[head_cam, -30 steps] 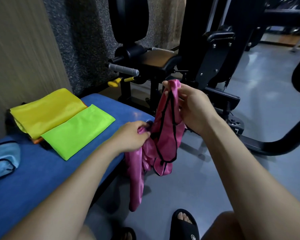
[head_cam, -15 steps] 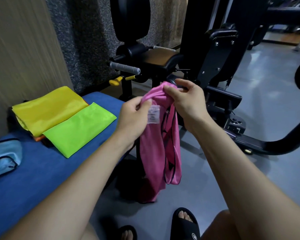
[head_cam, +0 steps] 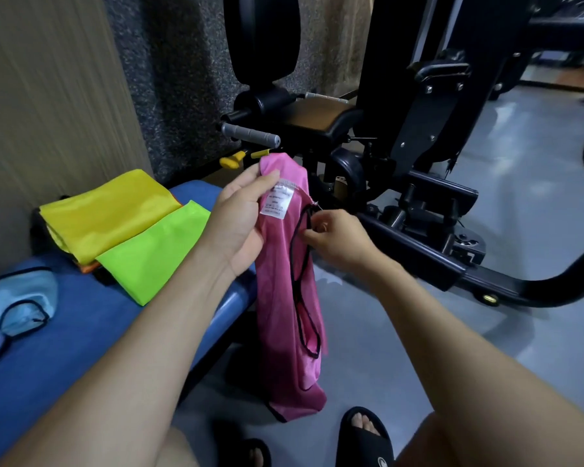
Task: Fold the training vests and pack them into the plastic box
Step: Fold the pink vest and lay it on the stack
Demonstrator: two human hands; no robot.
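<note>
A pink training vest (head_cam: 279, 298) with black trim hangs lengthwise in front of me over the floor. My left hand (head_cam: 238, 214) pinches its top edge beside a white label (head_cam: 277, 201). My right hand (head_cam: 338, 239) pinches the black-trimmed edge a little lower on the vest's right side. A folded yellow vest (head_cam: 107, 210) and a folded neon green vest (head_cam: 152, 251) lie overlapping on the blue padded bench (head_cam: 81, 332). A crumpled light blue vest (head_cam: 21, 301) lies at the bench's left end. No plastic box is in view.
A black gym machine (head_cam: 402, 136) with a brown seat, grey handle and floor frame stands close behind the pink vest. A wooden wall panel is on the left. Grey floor stretches to the right. My feet in black slippers (head_cam: 364, 439) are below.
My right hand has let go of the vest's top and dropped to the black-trimmed edge. My left hand now holds the top alone, and the vest hangs straighter and longer.
</note>
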